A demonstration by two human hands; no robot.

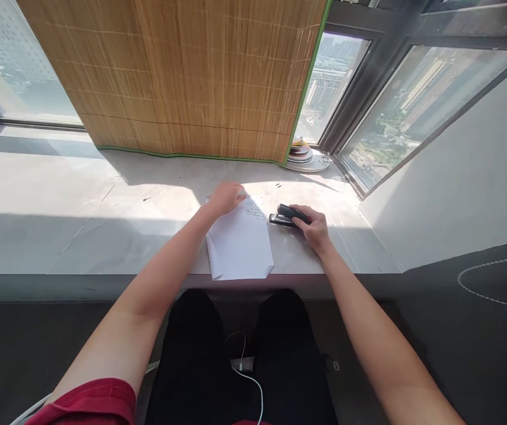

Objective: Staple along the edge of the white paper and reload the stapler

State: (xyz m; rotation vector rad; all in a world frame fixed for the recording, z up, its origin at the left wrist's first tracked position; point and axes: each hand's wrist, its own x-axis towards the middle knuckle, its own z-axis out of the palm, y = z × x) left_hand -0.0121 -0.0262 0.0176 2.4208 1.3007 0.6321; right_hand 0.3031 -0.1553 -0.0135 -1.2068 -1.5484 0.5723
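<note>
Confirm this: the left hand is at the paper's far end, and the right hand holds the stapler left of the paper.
Wrong side: the head view shows the right hand holding the stapler right of the paper. The left hand is at its far end.

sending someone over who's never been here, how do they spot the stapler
Find the big brown blind above the pale sill. Below the blind's lower right corner, right of the white paper, the right hand holds the stapler. It is black and hinged, unlike the thin paper beside it.
</note>
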